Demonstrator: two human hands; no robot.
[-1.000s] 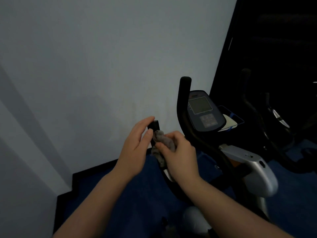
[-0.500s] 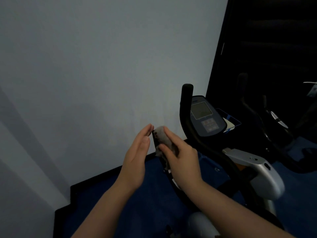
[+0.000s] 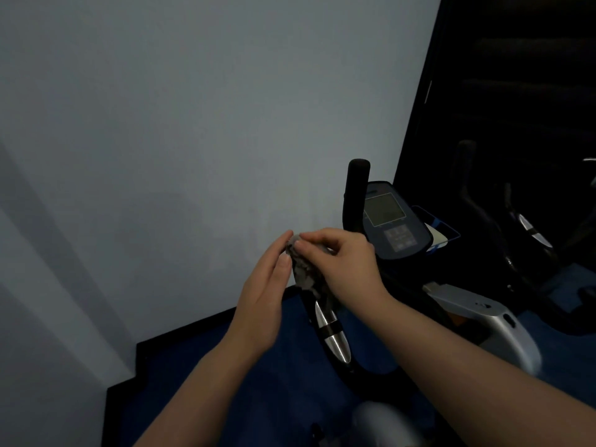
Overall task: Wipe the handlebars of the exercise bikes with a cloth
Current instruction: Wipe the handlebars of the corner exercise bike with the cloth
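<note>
An exercise bike stands at centre right, with a black handlebar rising upright and a nearer left handlebar with a silver sensor band. A crumpled grey cloth covers the top end of the nearer handlebar. My right hand grips the cloth around that handlebar end. My left hand is beside it with straight fingers, their tips touching the cloth. The handlebar tip is hidden under cloth and hands.
The bike's console with a screen sits behind my right hand, above the silver frame cover. A second, dark bike stands at the right. A pale wall fills the left; blue floor lies below.
My right hand has slid the cloth up over the top of the nearer handlebar, hiding the black tip. My left hand let go of that tip and straightened beside the cloth.
</note>
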